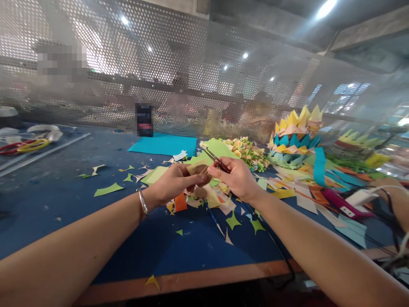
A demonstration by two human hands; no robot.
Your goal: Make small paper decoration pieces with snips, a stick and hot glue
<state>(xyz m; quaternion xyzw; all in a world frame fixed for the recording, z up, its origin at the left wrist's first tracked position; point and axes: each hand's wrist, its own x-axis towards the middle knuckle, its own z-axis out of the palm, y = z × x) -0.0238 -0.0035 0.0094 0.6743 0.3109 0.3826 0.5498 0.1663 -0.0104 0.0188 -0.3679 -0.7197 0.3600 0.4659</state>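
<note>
Above the middle of the table, my left hand [174,181], with a silver bangle at its wrist, pinches a small piece of pale yellow paper [195,169]. Close beside it, my right hand [236,177] is closed around slim metal tweezers [214,157], their tips pointing up and to the left. The right thumb and fingertips meet the edge of the same paper; its exact shape is partly covered by my fingers. Beneath both hands lies a heap of cut paper scraps [217,200] in cream, orange and green. A light green sheet [219,148] rests just behind.
A blue sheet [166,145] lies behind, near a dark upright device [145,120]. Many small folded paper pieces [247,151] are piled beside a stack of zigzag paper crowns [295,136]. At right are a magenta power strip [347,204] and another person's arm [391,198]. Scissors [33,145] lie left.
</note>
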